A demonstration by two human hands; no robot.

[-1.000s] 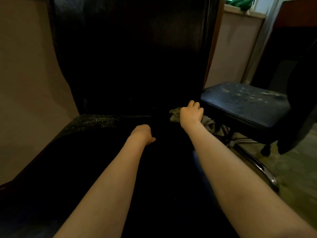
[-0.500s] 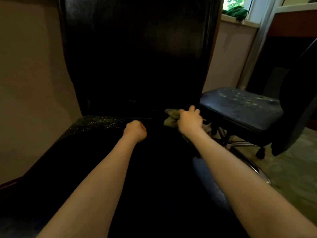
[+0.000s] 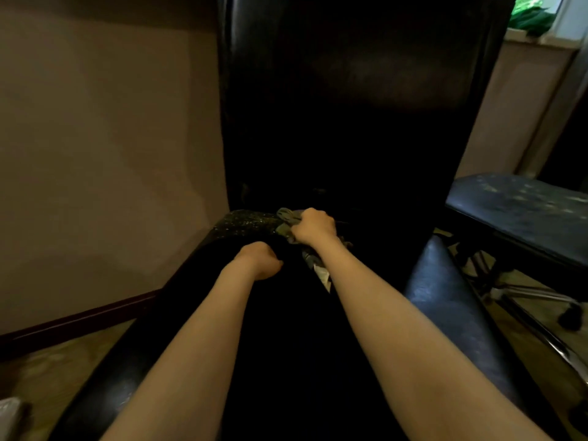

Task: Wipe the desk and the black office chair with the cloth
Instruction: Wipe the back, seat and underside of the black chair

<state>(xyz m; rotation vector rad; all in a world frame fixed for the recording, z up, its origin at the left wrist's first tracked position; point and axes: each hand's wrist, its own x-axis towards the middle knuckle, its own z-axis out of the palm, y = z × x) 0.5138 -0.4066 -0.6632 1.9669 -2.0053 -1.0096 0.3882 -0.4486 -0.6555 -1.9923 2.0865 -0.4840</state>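
A person's right hand [image 3: 315, 226] grips a crumpled grey cloth [image 3: 286, 218] against the rear of the black office chair [image 3: 350, 90] seat; the left hand [image 3: 259, 259], fist curled and empty, rests just beside it.

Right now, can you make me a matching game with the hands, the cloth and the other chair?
1 cloth
2 left hand
3 right hand
4 other chair

A scuffed seat, off to the right
B curled, holding nothing
C bunched on the black chair
D gripping the cloth

Pairs: 1-C, 2-B, 3-D, 4-A
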